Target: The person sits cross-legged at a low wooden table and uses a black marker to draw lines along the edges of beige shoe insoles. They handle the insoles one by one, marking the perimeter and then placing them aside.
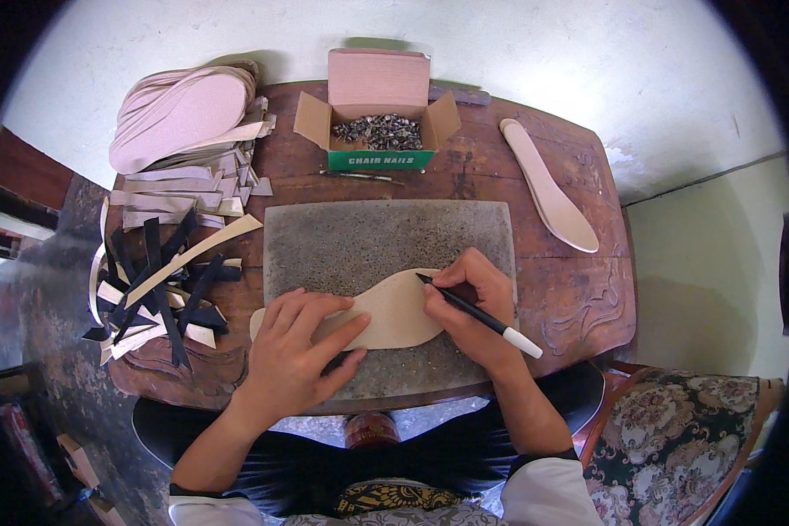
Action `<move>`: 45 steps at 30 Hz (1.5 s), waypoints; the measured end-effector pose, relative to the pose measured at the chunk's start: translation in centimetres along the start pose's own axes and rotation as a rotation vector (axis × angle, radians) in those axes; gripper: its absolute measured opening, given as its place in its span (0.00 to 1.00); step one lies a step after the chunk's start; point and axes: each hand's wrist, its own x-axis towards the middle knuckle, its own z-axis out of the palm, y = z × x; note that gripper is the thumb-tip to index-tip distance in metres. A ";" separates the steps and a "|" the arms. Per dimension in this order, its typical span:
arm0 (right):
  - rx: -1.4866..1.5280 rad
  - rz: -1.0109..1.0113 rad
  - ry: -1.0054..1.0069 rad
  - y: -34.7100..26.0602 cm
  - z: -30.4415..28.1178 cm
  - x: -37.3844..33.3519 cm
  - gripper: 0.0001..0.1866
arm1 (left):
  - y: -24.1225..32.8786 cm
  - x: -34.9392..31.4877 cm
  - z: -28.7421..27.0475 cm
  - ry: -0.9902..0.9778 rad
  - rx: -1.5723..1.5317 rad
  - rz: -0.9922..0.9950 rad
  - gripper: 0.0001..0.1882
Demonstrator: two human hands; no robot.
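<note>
A beige shoe insole (pixel 401 313) lies flat across a grey speckled slab (pixel 324 232), its wide end to the right. My left hand (pixel 302 346) rests on the insole's narrower part, fingers spread and pressing it down. In my right hand (pixel 475 307) a black marker pen (pixel 469 309) with a white end is pinched. Its tip touches or hovers just over the insole near the upper edge of the wide end; I cannot tell which. The side of my right hand covers part of the insole's right edge.
On the carved wooden table (pixel 579 294) stand a pile of insoles (pixel 184 114), pale strips (pixel 171 200), black and cream strips (pixel 162 294) and an open box of nails (pixel 379 131). Another insole pair (pixel 548 188) lies right. A floral-covered chair (pixel 675 438) stands at lower right.
</note>
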 end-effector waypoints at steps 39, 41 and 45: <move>0.081 0.041 -0.004 0.9 -1.1 0.0 0.10 | 0.0 0.0 0.0 0.000 0.002 0.005 0.25; 0.060 0.022 0.001 0.8 -1.2 0.0 0.10 | 0.0 0.0 0.0 0.000 0.005 0.010 0.25; 0.044 -0.028 0.029 1.2 -1.0 0.1 0.10 | 0.0 0.0 0.0 -0.002 0.009 0.015 0.23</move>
